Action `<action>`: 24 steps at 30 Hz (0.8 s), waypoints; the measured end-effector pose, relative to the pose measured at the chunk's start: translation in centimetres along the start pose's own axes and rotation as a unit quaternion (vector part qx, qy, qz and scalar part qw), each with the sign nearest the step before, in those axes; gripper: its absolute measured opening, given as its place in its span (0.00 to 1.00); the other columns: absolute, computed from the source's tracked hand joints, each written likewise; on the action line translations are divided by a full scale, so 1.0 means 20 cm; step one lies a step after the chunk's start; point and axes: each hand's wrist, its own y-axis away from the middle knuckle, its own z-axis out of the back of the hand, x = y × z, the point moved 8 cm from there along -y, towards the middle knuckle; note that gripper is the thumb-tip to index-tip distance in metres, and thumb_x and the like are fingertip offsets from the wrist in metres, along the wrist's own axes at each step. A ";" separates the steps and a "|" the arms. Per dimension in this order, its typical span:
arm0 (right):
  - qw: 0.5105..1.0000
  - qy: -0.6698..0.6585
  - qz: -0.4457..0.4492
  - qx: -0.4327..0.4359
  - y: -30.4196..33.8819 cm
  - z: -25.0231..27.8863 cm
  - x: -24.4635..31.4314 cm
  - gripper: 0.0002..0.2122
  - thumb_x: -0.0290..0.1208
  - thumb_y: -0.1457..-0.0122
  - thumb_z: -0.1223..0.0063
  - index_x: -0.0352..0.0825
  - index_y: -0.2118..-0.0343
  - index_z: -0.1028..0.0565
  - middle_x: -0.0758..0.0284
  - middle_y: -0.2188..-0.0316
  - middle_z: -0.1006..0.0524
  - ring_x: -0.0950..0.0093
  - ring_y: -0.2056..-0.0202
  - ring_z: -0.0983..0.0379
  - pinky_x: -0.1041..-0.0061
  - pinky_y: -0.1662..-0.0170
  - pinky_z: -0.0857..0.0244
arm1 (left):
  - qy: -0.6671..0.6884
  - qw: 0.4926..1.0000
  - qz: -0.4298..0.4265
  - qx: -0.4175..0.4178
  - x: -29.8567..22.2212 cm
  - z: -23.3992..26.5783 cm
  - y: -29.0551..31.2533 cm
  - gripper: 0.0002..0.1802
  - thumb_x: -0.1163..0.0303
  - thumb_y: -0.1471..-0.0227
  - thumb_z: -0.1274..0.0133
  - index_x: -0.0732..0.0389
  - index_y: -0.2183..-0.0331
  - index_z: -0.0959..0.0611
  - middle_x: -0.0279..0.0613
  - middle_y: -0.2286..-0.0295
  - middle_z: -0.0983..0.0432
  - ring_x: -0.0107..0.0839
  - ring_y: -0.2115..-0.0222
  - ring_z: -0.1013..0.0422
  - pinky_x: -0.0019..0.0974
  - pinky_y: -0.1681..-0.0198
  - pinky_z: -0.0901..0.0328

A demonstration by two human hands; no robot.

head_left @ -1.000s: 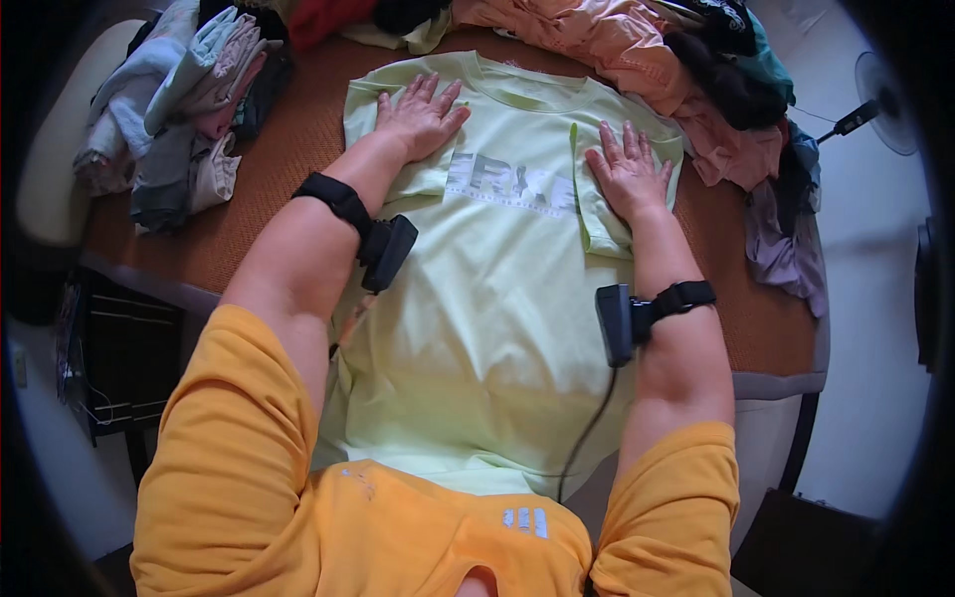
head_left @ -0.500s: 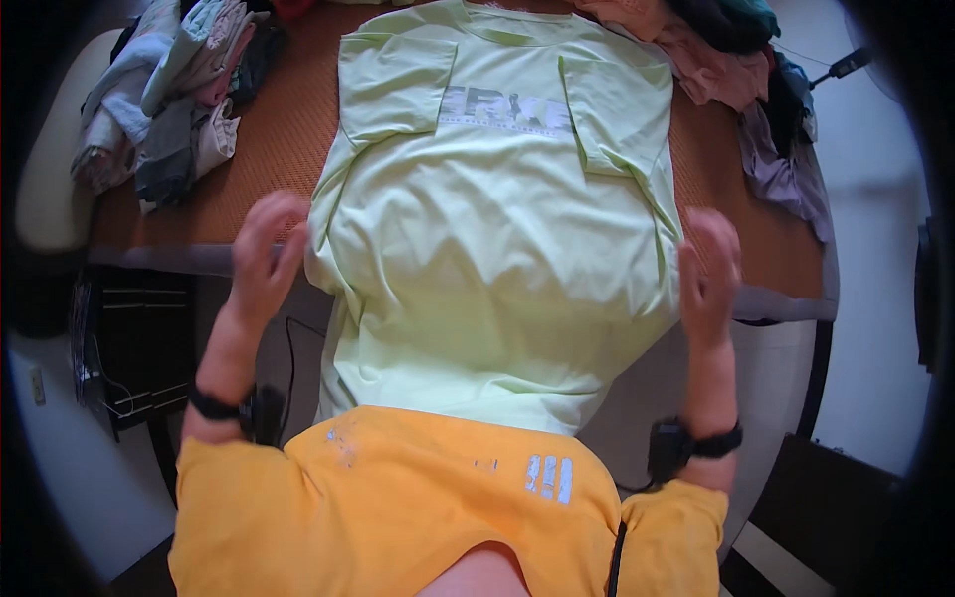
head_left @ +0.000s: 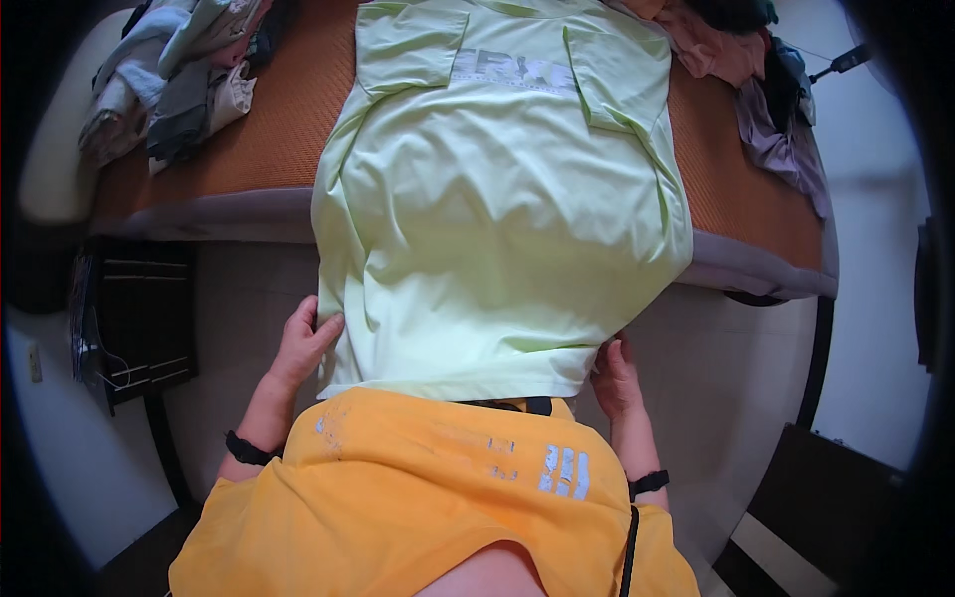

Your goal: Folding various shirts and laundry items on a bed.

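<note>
Pale green T-shirt point(head_left: 497, 229) spread over the near edge of the bed point(head_left: 284, 144)
Its lower part reaches past that edge; the left hand point(head_left: 303, 343) touches one side, the right hand point(head_left: 618, 383) the other, both near the hem; whether either grips cloth I cannot tell; folded clothes point(head_left: 186, 111) lie by the bed's left edge.

Ahead of the left grip point(head_left: 304, 345) and right grip point(head_left: 617, 380), silver block lettering point(head_left: 512, 70) spans the green T-shirt point(head_left: 497, 229), above tiny unreadable print point(head_left: 512, 87); behind them, the orange shirt point(head_left: 418, 507) bears worn silver bars point(head_left: 565, 474).
</note>
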 end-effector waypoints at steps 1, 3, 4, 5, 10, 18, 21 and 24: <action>0.999 0.009 -0.035 0.018 -0.03 0.02 -0.04 0.28 0.39 0.51 0.42 0.32 0.50 0.38 0.67 0.52 0.34 0.72 0.50 0.39 0.73 0.49 0.46 | 0.033 0.999 -0.001 0.001 -0.03 0.01 0.02 0.16 0.72 0.53 0.49 0.63 0.61 0.31 0.34 0.66 0.32 0.19 0.66 0.36 0.26 0.60 0.39; 0.993 0.028 -0.107 0.052 -0.10 0.14 -0.16 0.25 0.34 0.52 0.43 0.28 0.52 0.36 0.65 0.55 0.31 0.71 0.53 0.35 0.73 0.50 0.43 | 0.099 0.995 0.001 0.006 -0.08 0.04 0.05 0.21 0.73 0.54 0.48 0.62 0.56 0.32 0.36 0.62 0.32 0.22 0.62 0.35 0.27 0.57 0.39; 0.993 0.059 -0.085 0.056 -0.10 0.15 -0.12 0.25 0.33 0.53 0.43 0.27 0.53 0.35 0.65 0.57 0.30 0.71 0.54 0.34 0.72 0.51 0.42 | 0.106 0.994 -0.042 0.003 -0.17 0.06 0.08 0.24 0.73 0.55 0.48 0.62 0.53 0.34 0.37 0.59 0.33 0.24 0.60 0.35 0.29 0.55 0.40; 0.992 0.089 -0.063 0.061 -0.07 0.14 -0.04 0.24 0.32 0.54 0.43 0.26 0.54 0.35 0.64 0.58 0.29 0.71 0.56 0.32 0.72 0.52 0.41 | 0.111 0.990 -0.085 0.000 -0.31 0.07 0.12 0.28 0.72 0.56 0.48 0.63 0.51 0.36 0.39 0.56 0.34 0.25 0.57 0.36 0.30 0.53 0.41; 0.971 0.159 0.123 0.131 0.20 -0.17 0.80 0.20 0.33 0.52 0.47 0.28 0.57 0.32 0.63 0.61 0.27 0.70 0.60 0.29 0.70 0.54 0.37 | 0.203 0.966 -0.140 0.075 -0.74 0.28 0.08 0.31 0.74 0.56 0.50 0.67 0.48 0.37 0.48 0.49 0.40 0.31 0.49 0.40 0.34 0.48 0.44; 0.959 -0.114 0.065 0.252 -0.38 -0.57 1.27 0.20 0.41 0.40 0.61 0.29 0.53 0.35 0.58 0.56 0.29 0.68 0.53 0.33 0.63 0.49 0.39 | 0.379 0.904 -0.120 0.155 -1.09 0.15 -0.67 0.22 0.61 0.45 0.57 0.61 0.51 0.35 0.45 0.55 0.34 0.35 0.55 0.36 0.42 0.53 0.38; 0.978 -0.035 0.169 0.117 -0.44 -0.50 1.22 0.25 0.41 0.44 0.52 0.37 0.46 0.41 0.59 0.49 0.37 0.66 0.48 0.39 0.63 0.49 0.40 | 0.260 0.961 -0.097 0.009 -0.97 0.16 -0.73 0.27 0.61 0.51 0.48 0.59 0.50 0.35 0.42 0.58 0.34 0.34 0.58 0.35 0.38 0.55 0.37; 0.948 0.052 0.289 0.119 -0.35 -0.51 1.23 0.31 0.35 0.47 0.46 0.43 0.42 0.48 0.60 0.46 0.42 0.64 0.48 0.41 0.61 0.49 0.41 | -0.230 0.924 -0.295 -0.077 -1.00 0.14 -0.67 0.33 0.64 0.55 0.45 0.60 0.48 0.38 0.46 0.57 0.37 0.36 0.58 0.36 0.37 0.55 0.38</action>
